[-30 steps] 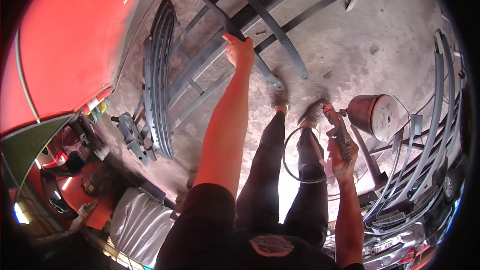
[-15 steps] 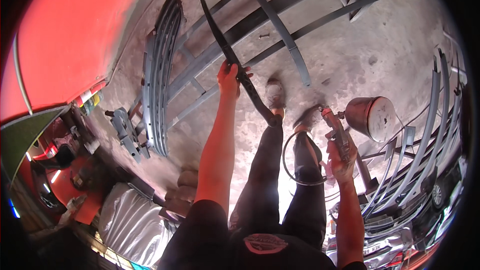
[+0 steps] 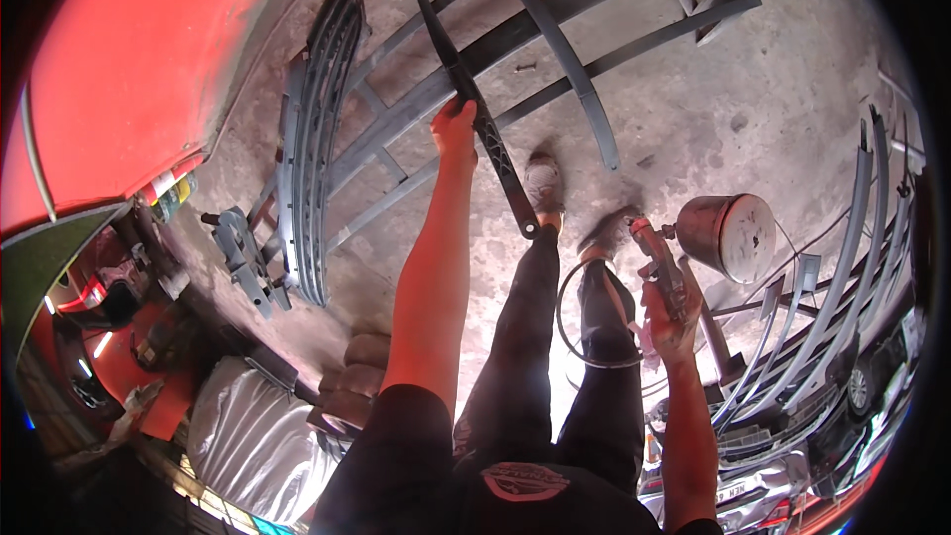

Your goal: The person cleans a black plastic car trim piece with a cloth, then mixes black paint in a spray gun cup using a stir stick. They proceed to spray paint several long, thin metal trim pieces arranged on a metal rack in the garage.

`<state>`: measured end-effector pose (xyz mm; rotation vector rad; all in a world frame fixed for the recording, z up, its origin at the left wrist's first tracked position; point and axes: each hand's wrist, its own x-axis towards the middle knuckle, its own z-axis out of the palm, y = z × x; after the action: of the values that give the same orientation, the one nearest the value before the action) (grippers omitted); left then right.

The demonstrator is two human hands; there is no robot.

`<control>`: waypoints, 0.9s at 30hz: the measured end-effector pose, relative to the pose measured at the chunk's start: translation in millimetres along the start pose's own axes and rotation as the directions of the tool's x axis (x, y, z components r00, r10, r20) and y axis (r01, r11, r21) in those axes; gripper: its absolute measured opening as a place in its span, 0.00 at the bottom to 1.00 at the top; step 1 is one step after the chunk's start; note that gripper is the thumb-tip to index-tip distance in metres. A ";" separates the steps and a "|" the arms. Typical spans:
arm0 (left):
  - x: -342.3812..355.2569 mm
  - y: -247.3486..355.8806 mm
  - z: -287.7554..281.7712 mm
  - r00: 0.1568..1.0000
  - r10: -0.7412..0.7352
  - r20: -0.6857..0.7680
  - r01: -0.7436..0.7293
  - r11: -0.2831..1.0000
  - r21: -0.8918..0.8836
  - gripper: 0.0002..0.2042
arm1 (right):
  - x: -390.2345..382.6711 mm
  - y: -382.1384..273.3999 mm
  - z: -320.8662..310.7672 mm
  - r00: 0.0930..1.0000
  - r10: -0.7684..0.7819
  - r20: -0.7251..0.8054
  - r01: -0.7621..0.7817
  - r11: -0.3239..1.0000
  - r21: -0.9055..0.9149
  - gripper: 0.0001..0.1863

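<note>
Leaf-spring blade (image 3: 475, 109) gripped in left hand (image 3: 456, 127), lifted off rack. Spray gun (image 3: 662, 263) clenched in right hand (image 3: 669, 312). Likely next: blade steadied, gun aimed.

Bare concrete floor (image 3: 693, 129) is lying open right of the long dark bar (image 3: 475, 109). Leaf-spring stack (image 3: 307, 188) is blocking the left; curved strips (image 3: 842, 267) are crowding the right edge.

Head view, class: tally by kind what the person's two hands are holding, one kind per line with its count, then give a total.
Long dark curved metal strips, gripped by the left hand: 1
Spray guns with a metal cup, gripped by the right hand: 1
Total: 2
</note>
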<state>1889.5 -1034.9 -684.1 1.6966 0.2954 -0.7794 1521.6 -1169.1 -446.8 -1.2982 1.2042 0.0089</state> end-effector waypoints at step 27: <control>7.2 3.0 -9.2 1.000 0.018 -0.004 -0.017 0.978 0.209 0.19 | 1.8 5.1 0.0 0.993 -0.114 -0.030 0.113 0.993 -0.029 0.11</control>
<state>1899.7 -1028.5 -685.6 1.8967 0.2078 -0.8153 1519.4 -1168.3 -451.6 -1.3935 1.1595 -0.0782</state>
